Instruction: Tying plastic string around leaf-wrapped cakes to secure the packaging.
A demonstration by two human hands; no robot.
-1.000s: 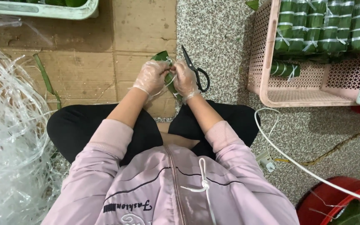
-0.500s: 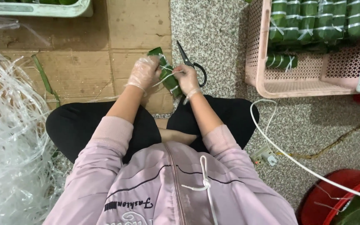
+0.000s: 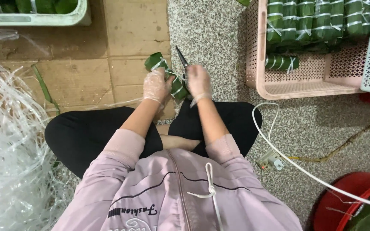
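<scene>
A green leaf-wrapped roll tied with pale string lies across both gloved hands above my knees. My left hand grips its middle from the left. My right hand is blurred at the roll's lower right end, fingers closed at the string there. A pair of black scissors lies on the floor just behind my right hand, blades pointing away; whether the hand touches the handles cannot be told.
A pink perforated basket at the right holds several tied green rolls. A heap of clear plastic string fills the left. A white cord, a red tub and a pale green tray lie around.
The roll has shifted slightly and tilted more toward the upper left. My right hand moved to its lower end and is now blurred. The view shifted a little.
</scene>
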